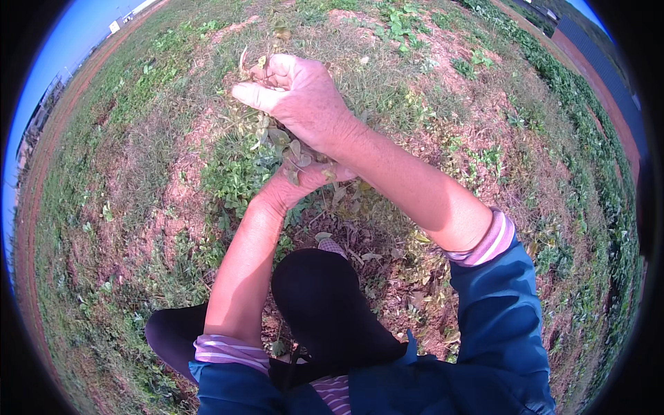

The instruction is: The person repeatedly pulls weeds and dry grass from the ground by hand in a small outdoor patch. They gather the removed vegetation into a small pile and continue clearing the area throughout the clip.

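Note:
Both of my hands are at a leafy bean-like plant [280,136] with dull green and yellowing leaves, above the ground before my knee. My left hand [311,177] is lower, with its fingers around the stems; leaves and my right forearm partly hide it. Higher up and farther away, my right hand [306,96] curls its fingers around dry plant bits, with the thumb stretched out to the left. A pale, slender dry pod or leaf [243,57] sticks up beside its fingertips. What lies inside the right palm is mostly hidden.
Low green plants [233,171] grow just left of my hands. Dry leaf litter [358,244] covers the soil around my patterned shoe [332,247]. My dark-trousered knee [321,295] rises below the hands. A dense green crop row [586,114] runs along the right, before a long blue-roofed building [596,57].

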Demonstrator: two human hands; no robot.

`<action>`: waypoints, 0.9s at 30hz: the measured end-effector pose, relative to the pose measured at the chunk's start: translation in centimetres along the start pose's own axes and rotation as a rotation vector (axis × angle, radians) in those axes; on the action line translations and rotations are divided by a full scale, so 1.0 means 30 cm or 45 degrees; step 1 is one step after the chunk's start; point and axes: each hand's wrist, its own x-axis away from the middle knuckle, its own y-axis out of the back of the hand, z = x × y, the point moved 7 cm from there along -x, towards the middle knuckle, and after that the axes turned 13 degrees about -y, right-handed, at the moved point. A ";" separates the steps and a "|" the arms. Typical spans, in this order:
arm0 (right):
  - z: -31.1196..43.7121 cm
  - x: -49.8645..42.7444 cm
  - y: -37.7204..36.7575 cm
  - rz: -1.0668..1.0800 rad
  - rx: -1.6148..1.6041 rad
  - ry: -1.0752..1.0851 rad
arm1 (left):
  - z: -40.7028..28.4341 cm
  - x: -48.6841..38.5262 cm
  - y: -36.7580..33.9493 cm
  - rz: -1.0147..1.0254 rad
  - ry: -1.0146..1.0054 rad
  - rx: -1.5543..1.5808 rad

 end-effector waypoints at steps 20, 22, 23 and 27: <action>-0.793 0.371 0.006 -0.190 -1.349 -1.342 | 0.030 0.331 0.391 -1.404 0.384 0.032; -0.737 0.247 0.001 -0.130 -1.125 -1.177 | 0.054 0.332 0.376 -1.238 0.459 -0.076; -0.697 0.197 -0.013 -0.062 -0.889 -1.129 | 0.065 0.342 0.378 -1.211 0.545 -0.182; -0.518 0.120 -0.207 0.394 -0.035 -0.645 | 0.174 0.312 0.316 -1.066 0.672 -0.168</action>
